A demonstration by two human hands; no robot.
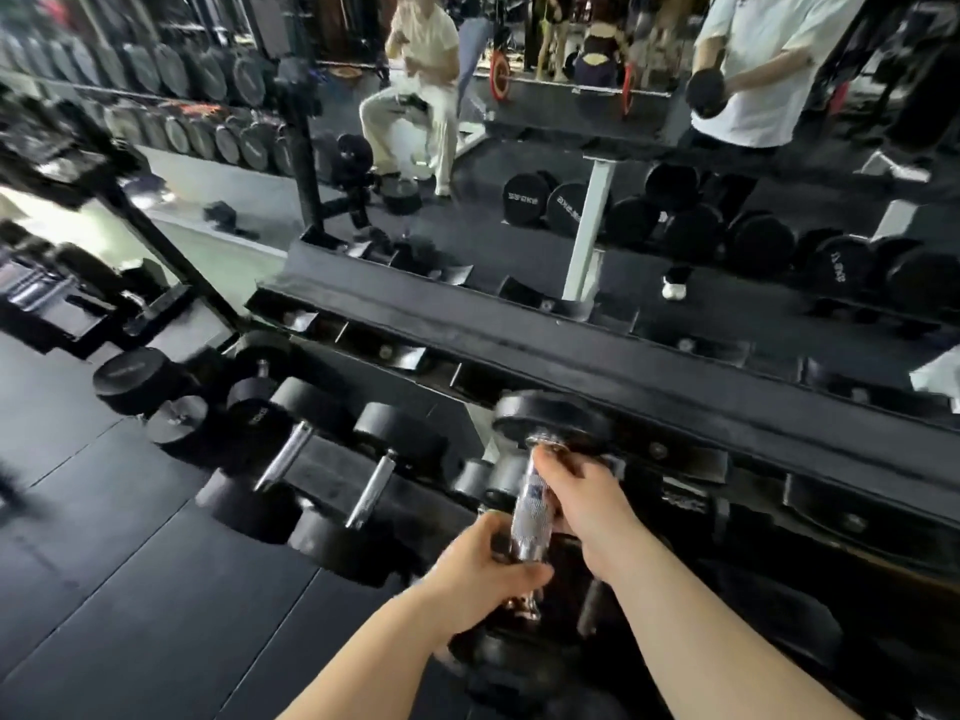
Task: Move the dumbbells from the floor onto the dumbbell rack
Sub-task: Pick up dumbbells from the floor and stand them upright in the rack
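A black dumbbell with a knurled chrome handle [530, 504] is held up at the front rail of the dumbbell rack [519, 324]. Its far head [550, 415] touches or nearly touches the rail's edge. The near head is mostly hidden below my hands. My left hand [483, 569] wraps the lower part of the handle. My right hand [582, 506] grips the upper part, close to the far head. Two more dumbbells [322, 465] lie on the lower shelf to the left.
A mirror behind the rack reflects other dumbbells [675, 220], a seated person [415, 96] and a standing person's white shirt [753, 59]. Further dumbbells [135, 379] sit at the lower shelf's left end. Black rubber floor [104, 563] spreads to the left.
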